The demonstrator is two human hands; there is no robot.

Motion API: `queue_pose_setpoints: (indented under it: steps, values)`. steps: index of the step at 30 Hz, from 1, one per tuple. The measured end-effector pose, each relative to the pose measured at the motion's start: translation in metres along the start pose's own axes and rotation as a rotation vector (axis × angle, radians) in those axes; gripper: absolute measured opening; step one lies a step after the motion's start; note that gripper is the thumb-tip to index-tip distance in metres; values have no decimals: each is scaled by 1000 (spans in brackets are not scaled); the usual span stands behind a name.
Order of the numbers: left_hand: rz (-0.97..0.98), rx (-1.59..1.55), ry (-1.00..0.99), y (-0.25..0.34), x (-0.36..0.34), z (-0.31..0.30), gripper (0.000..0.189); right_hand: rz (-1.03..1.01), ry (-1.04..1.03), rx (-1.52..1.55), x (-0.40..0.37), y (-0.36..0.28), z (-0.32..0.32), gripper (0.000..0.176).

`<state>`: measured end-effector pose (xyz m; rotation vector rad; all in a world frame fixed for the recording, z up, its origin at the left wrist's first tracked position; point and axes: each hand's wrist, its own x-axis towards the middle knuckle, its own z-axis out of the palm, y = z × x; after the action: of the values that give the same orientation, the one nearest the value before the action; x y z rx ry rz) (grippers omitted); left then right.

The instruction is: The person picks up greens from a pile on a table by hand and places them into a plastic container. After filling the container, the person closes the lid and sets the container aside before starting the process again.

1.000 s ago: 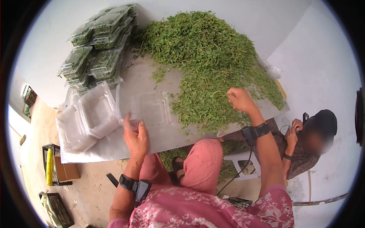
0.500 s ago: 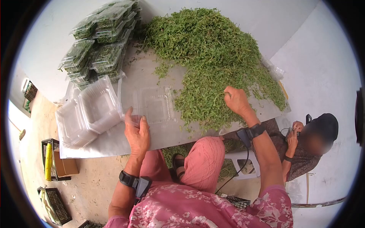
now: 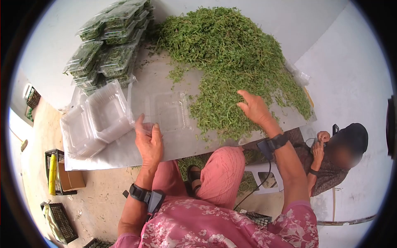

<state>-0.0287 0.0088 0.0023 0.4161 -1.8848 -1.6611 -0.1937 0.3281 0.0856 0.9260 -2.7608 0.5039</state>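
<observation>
My left hand [image 3: 149,142] is at the near edge of an open clear plastic container [image 3: 165,111], thumb and fingers apart, with its fingertips by the container's corner. Over the near side of the pile of green leafy stems [image 3: 231,58] is my right hand [image 3: 255,108], its thumb and index finger spread and nothing seen between them. Its other fingers are curled out of view. Nested empty clear containers [image 3: 108,109] stand just left of my left hand.
Filled, closed containers [image 3: 120,60] are stacked at the back left of the grey table [image 3: 111,153]. A person in a black cap [image 3: 351,142] sits at the right. Black crates [image 3: 62,221] and a cardboard box [image 3: 71,177] are on the floor at the left.
My right hand's thumb and index finger have come apart, and that hand has shifted slightly left. My left hand has hardly moved.
</observation>
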Motion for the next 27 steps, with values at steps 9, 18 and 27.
queue_pose_setpoints:
  steps: [9,18,27]
  values:
    - [17,-34,2,-3,0,0,52,382,41,389,-4,6,-49,34]
    - [15,-31,6,-2,0,1,51,279,-196,180,-34,8,-12,21]
    - [50,-8,14,-6,0,2,51,393,-54,258,-35,4,-25,10]
